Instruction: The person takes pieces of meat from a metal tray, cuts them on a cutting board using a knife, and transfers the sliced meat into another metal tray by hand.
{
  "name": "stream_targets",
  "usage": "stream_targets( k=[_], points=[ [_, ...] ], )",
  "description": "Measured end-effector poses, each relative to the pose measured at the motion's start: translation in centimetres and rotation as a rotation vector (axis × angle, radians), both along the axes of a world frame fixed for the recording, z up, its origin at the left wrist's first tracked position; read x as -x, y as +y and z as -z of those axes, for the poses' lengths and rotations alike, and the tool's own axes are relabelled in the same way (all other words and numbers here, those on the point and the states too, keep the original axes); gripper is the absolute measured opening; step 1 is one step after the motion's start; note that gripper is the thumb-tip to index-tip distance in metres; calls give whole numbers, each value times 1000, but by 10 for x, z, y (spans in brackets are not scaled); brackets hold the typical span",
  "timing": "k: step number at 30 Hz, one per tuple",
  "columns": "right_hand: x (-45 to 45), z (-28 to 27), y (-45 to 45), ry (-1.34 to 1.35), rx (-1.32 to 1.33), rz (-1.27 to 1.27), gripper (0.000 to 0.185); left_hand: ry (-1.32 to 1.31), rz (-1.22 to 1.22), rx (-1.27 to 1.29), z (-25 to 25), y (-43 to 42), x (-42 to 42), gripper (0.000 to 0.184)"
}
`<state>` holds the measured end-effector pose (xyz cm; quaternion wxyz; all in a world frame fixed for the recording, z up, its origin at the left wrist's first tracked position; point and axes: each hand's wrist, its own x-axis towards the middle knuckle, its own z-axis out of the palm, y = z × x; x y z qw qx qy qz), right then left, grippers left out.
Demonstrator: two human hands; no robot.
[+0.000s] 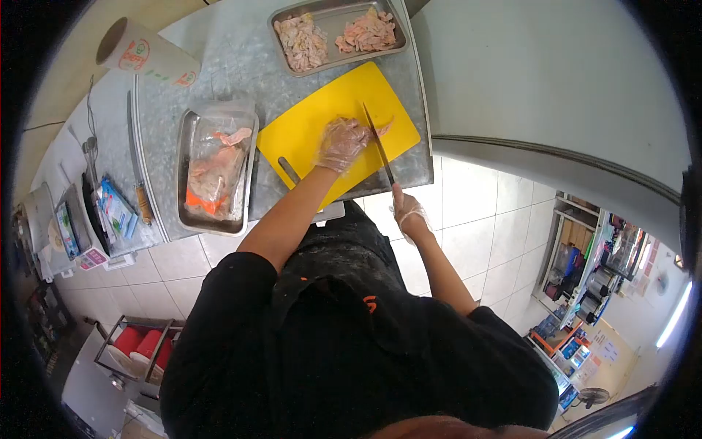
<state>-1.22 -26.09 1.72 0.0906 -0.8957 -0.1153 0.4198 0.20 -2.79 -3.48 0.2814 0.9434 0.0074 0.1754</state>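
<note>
My left hand [342,144], in a clear plastic glove, is closed over a piece of raw meat [386,127] on the yellow cutting board [298,132]. Most of that meat is hidden under the fingers; a strip sticks out to the right. In my right hand [412,216], also gloved, is the handle of a long knife [379,150]. Its blade points away from me and lies across the meat, just right of my left fingertips. The board rests tilted on the metal table [274,95], and its black-edged handle slot faces my left forearm.
Left of the board, a steel tray [182,157] holds an opened plastic bag of raw meat [214,175]. Behind, another tray [329,62] carries two piles of cut meat. A tall printed paper cup [150,55] and a long wooden-handled tool [137,161] lie farther left.
</note>
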Motion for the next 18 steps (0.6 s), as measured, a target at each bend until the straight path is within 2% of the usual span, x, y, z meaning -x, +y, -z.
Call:
stream_targets(
  k=[2,3,6,7,10,12,14,15,17,18],
  points=[
    [0,11,-3,-101,-90,-41,56,29,13,40,-2,1,1,6],
    [-9,9,4,-299,-247,-297,54,14,8,95,-2,1,-1,6],
    [-23,-7,29,-120,-103,-155,55,-28,-2,174,1,-2,-1,5],
    [-13,-4,20,-57,-31,-33,54,-53,-4,191,1,1,-3,5],
    [19,10,-27,-23,72,-94,53,7,-14,179,-1,3,-2,6],
    [14,-10,-7,37,138,17,51,-1,-22,178,-2,5,-1,6],
    [-11,1,8,-193,-102,-309,49,-4,-24,177,0,1,-1,6],
    [-15,12,5,-187,-97,-311,49,-26,-38,199,5,-1,-2,7],
    [-19,44,5,-509,-195,-472,49,-59,-46,205,7,2,-2,8],
    [-9,49,-12,-408,-191,-369,48,-25,-28,172,4,4,-1,10]
  ],
)
